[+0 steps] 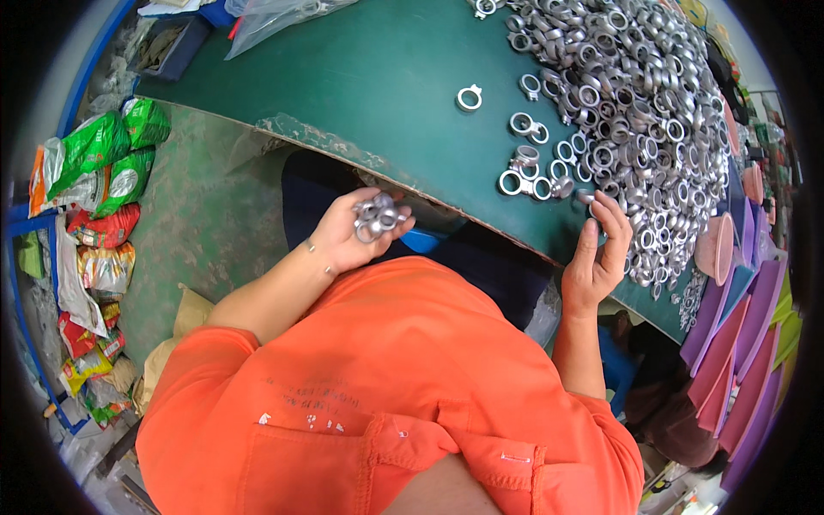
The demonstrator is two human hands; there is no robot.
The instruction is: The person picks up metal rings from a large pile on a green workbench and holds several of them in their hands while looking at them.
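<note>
In my left hand, palm up in front of the table edge, lies a small bunch of silver metal ring clamps; the fingers curl up around them. My right hand is at the table's near edge, thumb and fingers bent around a metal ring at the fingertips. Part of that ring is hidden by the fingers. Just left of it, several loose ring clamps lie near the big heap, each a round band with a small lug. One single ring clamp rests apart on the green tabletop.
The green table carries a large heap of ring clamps on its right side. A clear plastic bag lies at the far left. Colourful packed bags stand along the left wall. Purple and pink plastic bins are stacked at right.
</note>
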